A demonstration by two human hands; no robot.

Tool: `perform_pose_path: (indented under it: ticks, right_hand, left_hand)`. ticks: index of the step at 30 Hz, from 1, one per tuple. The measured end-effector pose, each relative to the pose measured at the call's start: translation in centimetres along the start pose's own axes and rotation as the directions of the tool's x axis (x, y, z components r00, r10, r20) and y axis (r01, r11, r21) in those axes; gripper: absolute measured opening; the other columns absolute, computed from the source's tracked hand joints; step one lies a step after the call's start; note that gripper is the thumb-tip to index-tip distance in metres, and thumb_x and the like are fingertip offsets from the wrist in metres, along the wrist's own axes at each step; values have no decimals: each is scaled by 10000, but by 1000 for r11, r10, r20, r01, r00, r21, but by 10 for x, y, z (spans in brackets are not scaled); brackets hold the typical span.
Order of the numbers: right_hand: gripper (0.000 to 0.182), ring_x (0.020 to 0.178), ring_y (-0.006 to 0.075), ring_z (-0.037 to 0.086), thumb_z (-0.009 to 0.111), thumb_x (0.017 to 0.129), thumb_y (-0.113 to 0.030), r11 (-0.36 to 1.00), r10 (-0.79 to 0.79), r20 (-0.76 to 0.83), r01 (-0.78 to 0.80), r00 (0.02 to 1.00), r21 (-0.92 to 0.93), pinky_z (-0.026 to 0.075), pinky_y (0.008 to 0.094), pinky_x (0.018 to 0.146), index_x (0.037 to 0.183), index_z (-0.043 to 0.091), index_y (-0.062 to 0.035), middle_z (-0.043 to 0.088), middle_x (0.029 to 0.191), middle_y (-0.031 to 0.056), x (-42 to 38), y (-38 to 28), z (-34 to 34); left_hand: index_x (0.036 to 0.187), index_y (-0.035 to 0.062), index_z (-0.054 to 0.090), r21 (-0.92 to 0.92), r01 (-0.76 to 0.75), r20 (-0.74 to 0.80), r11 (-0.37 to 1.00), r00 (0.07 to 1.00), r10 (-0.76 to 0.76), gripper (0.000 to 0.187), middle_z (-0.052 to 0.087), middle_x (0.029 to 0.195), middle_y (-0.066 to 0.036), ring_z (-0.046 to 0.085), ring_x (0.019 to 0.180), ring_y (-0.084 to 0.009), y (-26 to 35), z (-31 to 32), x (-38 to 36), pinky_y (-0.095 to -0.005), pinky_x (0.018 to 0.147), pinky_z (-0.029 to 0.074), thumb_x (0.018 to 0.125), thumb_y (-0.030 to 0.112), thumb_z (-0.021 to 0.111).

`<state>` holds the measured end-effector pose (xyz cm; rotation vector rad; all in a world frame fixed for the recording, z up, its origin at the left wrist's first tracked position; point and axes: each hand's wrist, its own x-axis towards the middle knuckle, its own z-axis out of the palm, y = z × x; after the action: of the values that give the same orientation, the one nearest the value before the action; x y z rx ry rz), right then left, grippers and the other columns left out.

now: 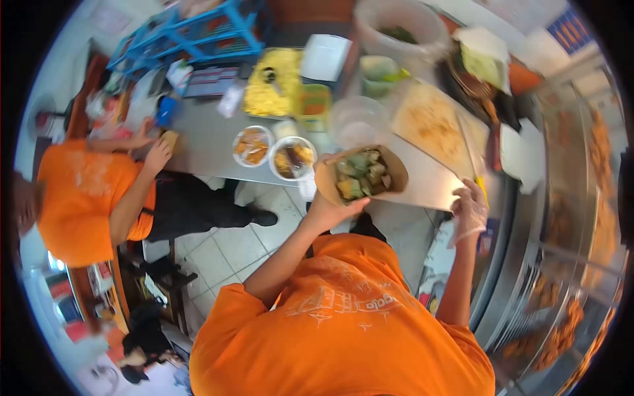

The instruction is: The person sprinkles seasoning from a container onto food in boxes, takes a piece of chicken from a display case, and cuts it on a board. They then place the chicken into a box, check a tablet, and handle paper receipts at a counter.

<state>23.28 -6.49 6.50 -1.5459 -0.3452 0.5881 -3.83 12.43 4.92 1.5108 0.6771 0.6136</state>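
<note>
- Far left, a co-worker in an orange shirt rests a hand (157,153) on the grey steel counter (205,148).
- Further back, a flat tray (274,82) holds loose, crumbly yellow food.
- Two round white bowls (252,145) (292,158) stand side by side at the counter's near edge, already filled with orange and brown pieces.
- The left hand (327,211) is cupped under the box (362,175), fingers wrapped on its underside, holding it up above the near edge of the counter, just right of the bowls.
- The box is brown card with soft, rounded walls. It is open and looks full of chunky green and yellow pieces, so filling seems largely done and closing is still left.
- Behind it stand an empty clear round tub (356,122) and a pale board (432,122).
- The right hand (470,210), in a thin, crinkled clear glove, hangs at the counter's near edge with its fingers loosely bent. I cannot tell whether it pinches anything.
- Far right, a glass case (598,152) holds fried orange pieces.
</note>
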Motion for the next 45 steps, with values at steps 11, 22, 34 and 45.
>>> perform_pose_path:
  ticks: [11, 22, 34, 45]
  right_hand:
    - [319, 497, 112, 556, 642, 923, -80, 1000, 4, 24, -4, 1000, -11, 393, 202, 423, 1233, 584, -29, 674, 838, 103, -2, -4, 168]
    - [285, 486, 96, 538, 622, 951, -85, 989, 91, 116, -76, 989, -125, 391, 194, 436, 1222, 571, -14, 661, 813, 90, -46, -7, 294]
    - [299, 460, 70, 461, 606, 957, -143, 935, 154, -39, -159, 987, -316, 346, 198, 420, 1225, 576, -17, 643, 784, 74, -82, 8, 338]
    - [214, 446, 84, 456, 600, 959, -74, 879, 372, -183, -409, 910, -245, 353, 210, 409, 1170, 591, -42, 640, 752, 84, -107, 37, 356]
  left_hand:
    - [1357, 25, 294, -40, -61, -493, 997, 870, 33, 862, 400, 1319, -119, 442, 1254, -242, -3, -273, -24, -382, 1061, 402, 699, 71, 848]
    - [1349, -23, 345, 451, 273, -831, 849, 476, 288, 780, 442, 1347, -222, 496, 1195, -360, -151, -470, -42, -425, 1032, 414, 750, 123, 822]
    - [1311, 76, 529, 575, 12, -481, 818, 814, 326, 404, 492, 1266, -203, 446, 1218, -370, -152, -425, 109, -475, 1047, 345, 917, 123, 605]
    - [1315, 147, 539, 819, 312, -549, 482, 669, 500, 418, 239, 1476, -231, 225, 1329, -437, -169, -534, 196, -586, 1073, 176, 930, 300, 592]
